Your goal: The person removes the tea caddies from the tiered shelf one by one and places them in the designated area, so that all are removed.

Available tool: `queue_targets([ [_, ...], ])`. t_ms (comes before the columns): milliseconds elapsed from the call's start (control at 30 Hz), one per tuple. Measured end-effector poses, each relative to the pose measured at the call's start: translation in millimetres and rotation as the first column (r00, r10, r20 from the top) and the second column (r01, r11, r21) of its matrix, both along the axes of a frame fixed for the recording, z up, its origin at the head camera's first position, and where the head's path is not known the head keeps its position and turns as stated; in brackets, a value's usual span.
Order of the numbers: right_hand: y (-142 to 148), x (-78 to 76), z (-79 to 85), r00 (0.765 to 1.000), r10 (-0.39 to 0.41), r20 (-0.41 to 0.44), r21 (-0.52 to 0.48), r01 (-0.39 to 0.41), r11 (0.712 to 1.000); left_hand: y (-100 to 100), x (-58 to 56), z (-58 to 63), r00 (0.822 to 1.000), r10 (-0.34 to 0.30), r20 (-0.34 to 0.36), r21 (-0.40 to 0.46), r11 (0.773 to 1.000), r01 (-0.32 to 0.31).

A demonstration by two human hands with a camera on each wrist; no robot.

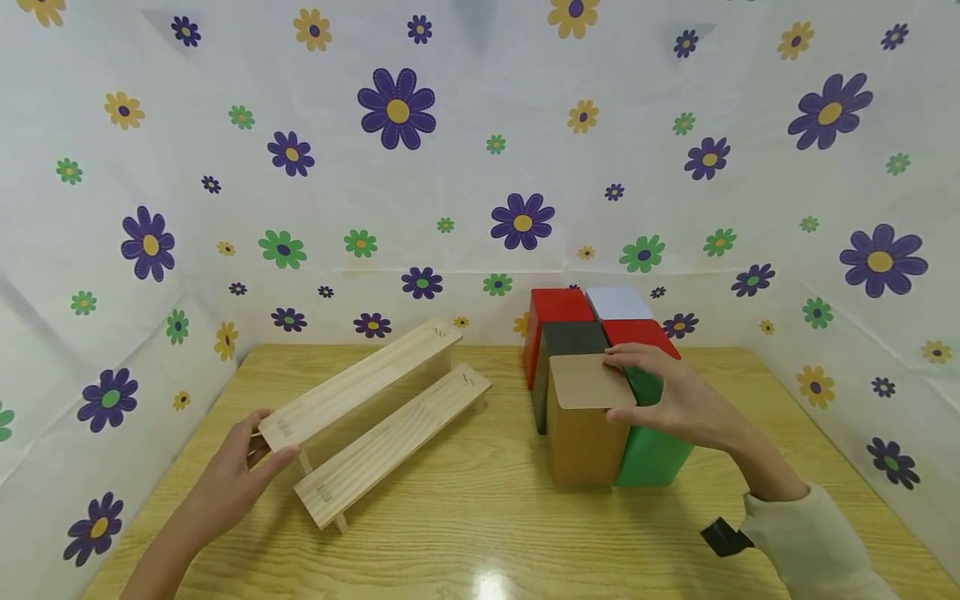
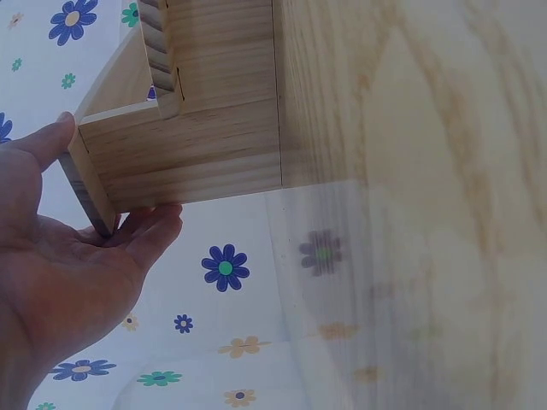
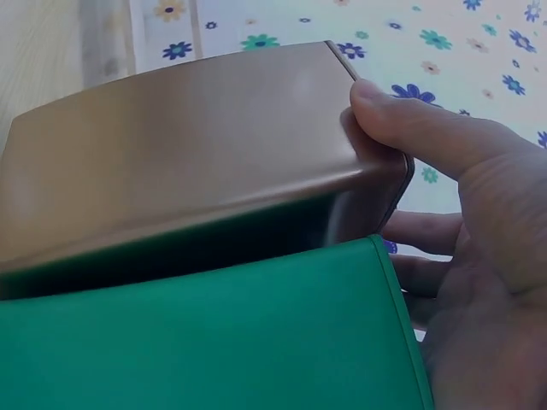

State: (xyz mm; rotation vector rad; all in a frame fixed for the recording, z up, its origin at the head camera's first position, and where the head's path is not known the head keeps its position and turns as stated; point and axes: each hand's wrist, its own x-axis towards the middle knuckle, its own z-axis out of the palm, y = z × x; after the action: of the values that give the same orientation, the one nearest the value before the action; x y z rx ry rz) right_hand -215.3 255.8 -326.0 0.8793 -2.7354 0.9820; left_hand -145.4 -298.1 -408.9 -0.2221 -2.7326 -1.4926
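Observation:
A two-step wooden rack (image 1: 405, 429) of pale pine stands at the left of the table, set at a slant. My left hand (image 1: 225, 479) grips the near end of its upper step (image 1: 360, 383). In the left wrist view the thumb and fingers (image 2: 154, 239) close around that board's edge. On the right, my right hand (image 1: 678, 404) holds the top of a tan-brown box (image 1: 588, 446), the nearest in a cluster. The right wrist view shows the thumb (image 3: 402, 115) on its brown side, with other fingers at the far edge. A green box (image 1: 656, 458) stands right beside it.
Behind the brown box stand a dark grey box (image 1: 573, 337), two red-topped boxes, one at the back left (image 1: 558, 304), and a white-topped box (image 1: 618, 302). A flower-patterned cloth (image 1: 450, 167) walls the wooden table (image 1: 450, 542) at the back and sides.

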Motion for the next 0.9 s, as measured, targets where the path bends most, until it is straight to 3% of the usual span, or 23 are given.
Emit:
queue_targets([
  [300, 1.8, 0.2, -4.7, 0.986, 0.084, -0.147, 0.145, -0.062, 0.987, -0.8, -0.2, -1.5, 1.0, 0.004, 0.006, 0.0, 1.0, -0.004],
  [900, 5.5, 2.7, -5.5, 0.992, 0.072, -0.102, 0.122, -0.059, 0.991, -0.7, -0.8, -3.1, 1.0, -0.002, -0.007, 0.008, 1.0, 0.002],
])
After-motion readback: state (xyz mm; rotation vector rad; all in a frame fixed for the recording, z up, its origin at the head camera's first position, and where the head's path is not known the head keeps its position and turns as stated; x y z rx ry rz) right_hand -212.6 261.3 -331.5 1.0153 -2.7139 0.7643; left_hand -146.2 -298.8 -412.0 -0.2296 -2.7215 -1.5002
